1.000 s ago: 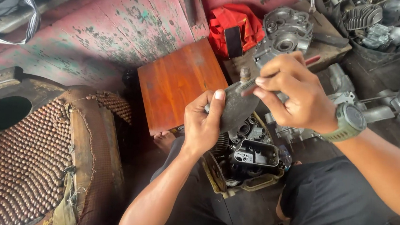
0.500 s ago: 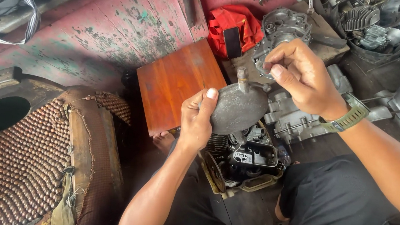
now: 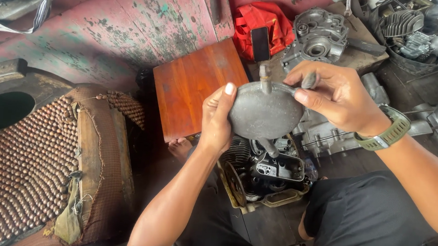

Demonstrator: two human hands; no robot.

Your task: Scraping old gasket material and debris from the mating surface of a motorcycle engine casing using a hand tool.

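Head view: fingertips of the left hand [image 3: 216, 120] press flat on the rim of a round grey crankshaft half [image 3: 266, 111], held up at centre frame. Right hand [image 3: 335, 96] pinches a small dark pin [image 3: 310, 80] by its top edge. Below sits the opened engine [image 3: 269, 174], fins showing; crankcase half [image 3: 317, 34] lies upper right, wooden board [image 3: 196, 87] behind. Crank looks out of the engine, nothing refitted yet.
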